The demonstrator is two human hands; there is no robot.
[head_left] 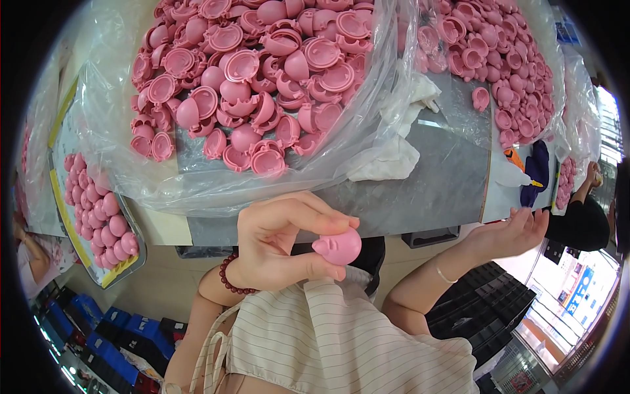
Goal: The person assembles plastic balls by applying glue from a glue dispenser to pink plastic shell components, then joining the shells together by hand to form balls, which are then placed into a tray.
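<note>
Between the thumb and fingers of my left hand [279, 240] is a round pink plastic ball [344, 247] with small raised shapes on one side. It is held up in front of my body, off the table's near edge. My right hand [512, 235] is apart from it at the right, fingers stretched out and nothing visible in them. Just beyond that hand lie a white bottle with a yellow tip [513, 176], an orange-handled item [514, 157] and a dark purple cloth [539, 167].
Loose pink half shells [236, 92] fill a clear plastic bag [190, 194] on the grey table [420, 203]. Smaller pink parts [518, 85] are heaped at the far right. A crumpled white cloth [390, 157] lies between. Pink balls fill a tray [134, 259] at left. Other people sit nearby.
</note>
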